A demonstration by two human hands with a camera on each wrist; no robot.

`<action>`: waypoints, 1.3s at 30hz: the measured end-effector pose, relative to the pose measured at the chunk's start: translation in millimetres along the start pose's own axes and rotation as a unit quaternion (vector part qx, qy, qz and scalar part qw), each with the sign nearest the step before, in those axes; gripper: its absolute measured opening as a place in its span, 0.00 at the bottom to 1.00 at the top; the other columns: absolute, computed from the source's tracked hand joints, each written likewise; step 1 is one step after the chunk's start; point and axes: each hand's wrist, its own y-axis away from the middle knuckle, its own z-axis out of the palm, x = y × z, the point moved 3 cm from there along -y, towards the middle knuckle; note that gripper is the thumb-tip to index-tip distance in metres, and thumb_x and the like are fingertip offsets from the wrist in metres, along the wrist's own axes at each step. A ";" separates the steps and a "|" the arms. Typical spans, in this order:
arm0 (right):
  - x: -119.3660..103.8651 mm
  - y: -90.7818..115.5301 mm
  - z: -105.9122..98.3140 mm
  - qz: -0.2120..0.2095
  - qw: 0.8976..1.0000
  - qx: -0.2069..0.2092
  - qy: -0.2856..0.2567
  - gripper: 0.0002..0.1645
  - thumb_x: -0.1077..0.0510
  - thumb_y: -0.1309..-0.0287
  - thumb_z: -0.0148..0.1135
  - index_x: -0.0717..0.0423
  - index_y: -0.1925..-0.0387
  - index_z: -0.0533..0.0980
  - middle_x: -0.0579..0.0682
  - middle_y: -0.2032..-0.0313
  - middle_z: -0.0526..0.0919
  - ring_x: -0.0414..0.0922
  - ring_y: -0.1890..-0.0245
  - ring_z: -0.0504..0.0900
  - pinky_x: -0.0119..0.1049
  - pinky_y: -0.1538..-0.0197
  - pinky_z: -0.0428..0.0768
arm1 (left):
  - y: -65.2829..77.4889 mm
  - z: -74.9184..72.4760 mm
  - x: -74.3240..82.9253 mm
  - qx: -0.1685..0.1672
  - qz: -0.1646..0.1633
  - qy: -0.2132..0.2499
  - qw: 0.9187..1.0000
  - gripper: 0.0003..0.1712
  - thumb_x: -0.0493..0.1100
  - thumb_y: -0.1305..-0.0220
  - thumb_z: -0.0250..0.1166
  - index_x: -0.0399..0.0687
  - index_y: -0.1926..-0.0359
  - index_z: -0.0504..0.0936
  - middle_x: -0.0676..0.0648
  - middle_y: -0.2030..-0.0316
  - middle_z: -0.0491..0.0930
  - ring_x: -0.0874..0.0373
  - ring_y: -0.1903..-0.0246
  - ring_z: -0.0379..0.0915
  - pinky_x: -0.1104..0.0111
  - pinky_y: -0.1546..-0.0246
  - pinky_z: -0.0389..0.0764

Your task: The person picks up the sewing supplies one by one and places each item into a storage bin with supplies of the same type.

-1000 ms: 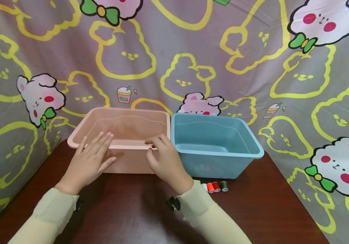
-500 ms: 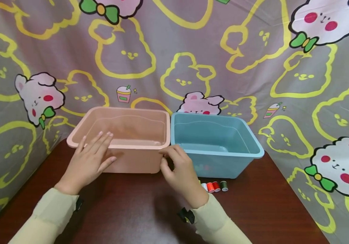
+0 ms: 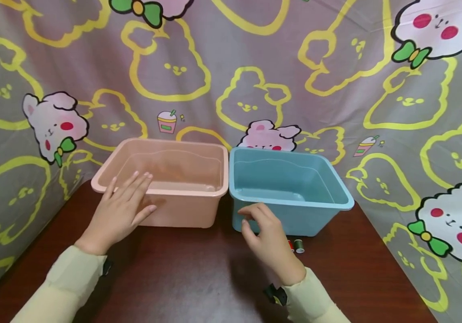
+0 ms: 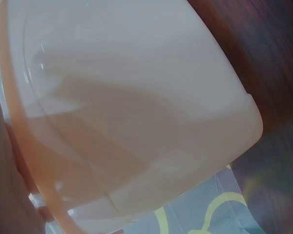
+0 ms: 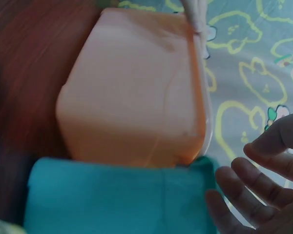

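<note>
My left hand lies over the front rim of the pink plastic bin, its fingers straight and spread. In the left wrist view the bin's outer wall fills most of the picture, with part of the hand at the left edge. My right hand hovers before the front wall of the blue plastic bin, fingers loosely bent and holding nothing. Its separated fingers also show in the right wrist view, near the blue bin's rim. Beside that hand stand a dark green thread spool and a red spool, partly hidden by it.
The two bins stand side by side at the back of the dark reddish-brown table. A grey curtain with cartoon prints hangs right behind them and along both sides.
My right hand has moved from the pink bin's front rim rightward and down to the blue bin, now covering several spools that showed earlier. The left hand has stayed put.
</note>
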 end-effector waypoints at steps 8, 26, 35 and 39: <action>20.2 14.1 -10.9 0.012 1.000 -0.021 0.010 0.15 0.69 0.37 0.62 0.53 0.51 0.80 0.49 0.56 0.82 0.41 0.57 0.80 0.42 0.56 0.83 | -2.3 -5.0 0.8 0.001 0.007 -0.001 1.000 0.45 0.58 0.29 0.61 0.41 0.22 0.57 0.39 0.24 0.58 0.41 0.24 0.51 0.44 0.24 0.36; 54.6 43.0 -15.8 0.096 0.993 -0.058 0.040 0.14 0.70 0.38 0.64 0.53 0.53 0.83 0.47 0.57 0.83 0.44 0.57 0.81 0.45 0.57 0.83 | -1.7 -3.4 0.9 -0.015 0.006 0.000 1.000 0.45 0.57 0.30 0.62 0.40 0.22 0.57 0.39 0.24 0.58 0.42 0.23 0.49 0.47 0.23 0.33; 66.7 50.1 -12.6 0.109 0.991 -0.070 0.042 0.13 0.69 0.40 0.65 0.55 0.55 0.83 0.49 0.58 0.83 0.45 0.57 0.81 0.44 0.57 0.84 | -2.4 -3.4 2.7 -0.006 0.009 -0.001 1.000 0.44 0.57 0.30 0.62 0.39 0.23 0.58 0.38 0.24 0.59 0.42 0.24 0.50 0.46 0.23 0.34; 69.0 52.1 -9.9 0.115 0.990 -0.072 0.042 0.12 0.69 0.41 0.65 0.55 0.56 0.83 0.48 0.58 0.83 0.45 0.57 0.82 0.43 0.57 0.84 | -1.3 -3.0 2.6 -0.006 0.006 -0.004 1.000 0.45 0.57 0.31 0.63 0.39 0.23 0.59 0.37 0.25 0.60 0.41 0.25 0.52 0.45 0.24 0.36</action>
